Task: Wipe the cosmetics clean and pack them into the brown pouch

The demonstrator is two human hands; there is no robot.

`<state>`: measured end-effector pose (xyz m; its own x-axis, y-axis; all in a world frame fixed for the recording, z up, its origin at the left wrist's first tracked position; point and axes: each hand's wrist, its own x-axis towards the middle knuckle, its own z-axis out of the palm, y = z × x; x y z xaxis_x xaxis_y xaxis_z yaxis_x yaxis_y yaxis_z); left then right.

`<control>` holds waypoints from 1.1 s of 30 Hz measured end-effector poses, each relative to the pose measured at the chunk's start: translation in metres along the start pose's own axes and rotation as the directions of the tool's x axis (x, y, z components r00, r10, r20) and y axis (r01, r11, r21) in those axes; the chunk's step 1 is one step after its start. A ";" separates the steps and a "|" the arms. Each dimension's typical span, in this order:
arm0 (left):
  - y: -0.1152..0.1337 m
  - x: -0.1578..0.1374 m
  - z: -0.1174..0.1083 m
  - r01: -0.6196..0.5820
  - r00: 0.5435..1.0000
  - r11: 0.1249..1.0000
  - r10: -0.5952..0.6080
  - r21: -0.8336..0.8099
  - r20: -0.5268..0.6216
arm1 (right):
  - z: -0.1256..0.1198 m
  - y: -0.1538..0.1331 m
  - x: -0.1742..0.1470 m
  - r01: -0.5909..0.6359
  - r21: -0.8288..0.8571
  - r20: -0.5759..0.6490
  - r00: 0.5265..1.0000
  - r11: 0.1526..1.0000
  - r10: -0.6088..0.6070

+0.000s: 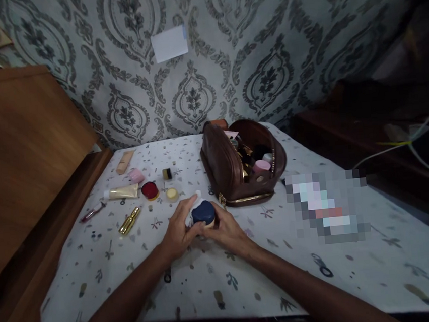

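Note:
Both my hands are closed around a small round jar with a dark blue lid, held just above the table in front of me. A crumpled white tissue or cloth is pressed against the jar's far left side by my left hand. My right hand grips the jar from the right, thumb at its near edge. Just beyond stands an unzipped brown makeup bag, with a pink-lidded jar and other cosmetics inside. Left of my hands lie a small yellow pot and a round red container.
On the table's left side are a gold lipstick tube, a cream squeeze tube, a lip gloss, a pink item, a beige tube and a small black-and-gold jar. A blurred-out object lies right. Wooden furniture borders the left.

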<state>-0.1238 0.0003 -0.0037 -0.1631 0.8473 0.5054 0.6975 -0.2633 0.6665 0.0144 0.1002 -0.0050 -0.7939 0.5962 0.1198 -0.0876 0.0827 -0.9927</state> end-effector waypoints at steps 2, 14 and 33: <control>0.000 0.002 0.000 0.069 0.997 0.996 -0.070 -0.055 -0.016 | 0.002 0.004 0.001 0.030 -0.043 -0.007 1.000 0.999 -0.030; -0.007 -0.001 -0.003 0.203 0.978 0.970 -0.208 -0.136 -0.020 | -0.001 0.011 -0.004 0.120 -0.308 0.020 0.993 0.944 -0.119; -0.005 0.003 -0.009 0.157 0.987 0.963 -0.151 -0.220 0.044 | -0.002 0.014 0.000 -0.011 0.000 -0.019 1.000 1.000 0.011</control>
<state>-0.1346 0.0002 -0.0005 -0.2359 0.8970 0.3739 0.4924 -0.2214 0.8417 0.0140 0.1031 -0.0188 -0.7835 0.6117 0.1095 -0.0790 0.0768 -0.9939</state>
